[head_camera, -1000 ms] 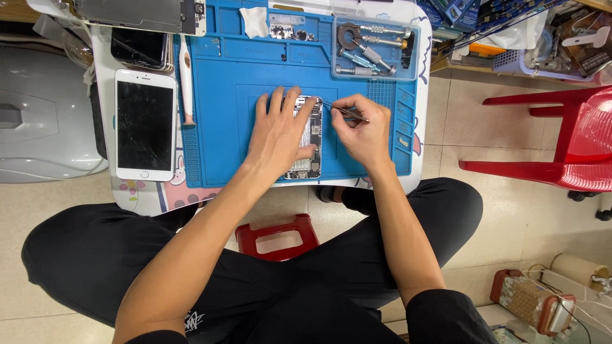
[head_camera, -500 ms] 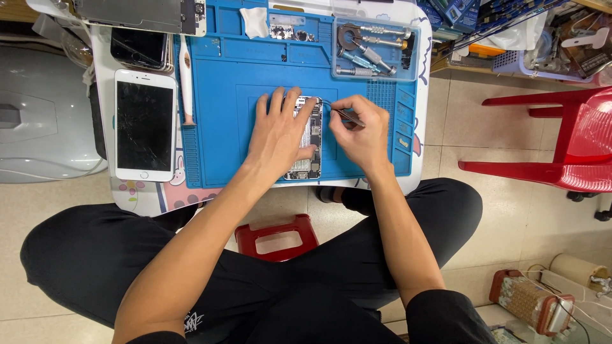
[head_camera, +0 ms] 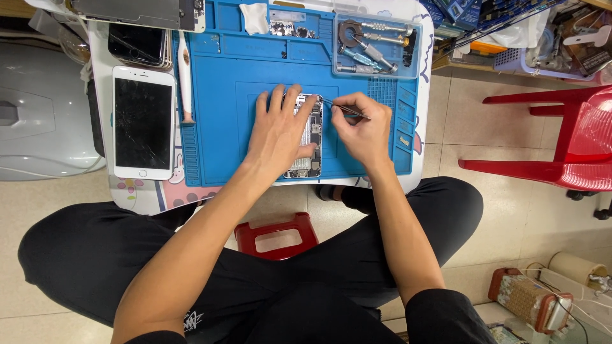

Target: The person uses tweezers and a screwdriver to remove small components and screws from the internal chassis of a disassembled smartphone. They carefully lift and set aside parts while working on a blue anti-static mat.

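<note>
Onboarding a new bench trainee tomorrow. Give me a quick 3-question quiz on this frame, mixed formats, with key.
1. True or false: the left hand lies flat on the opened phone on the blue mat.
2. What does the right hand hold? A) tweezers B) a hammer C) a brush
3. Fill in: the white phone with the cracked screen lies to the ____ of the mat, as the person sees it.

Key
1. True.
2. A: thin metal tweezers, tip at the opened phone's top edge.
3. Left.
</note>
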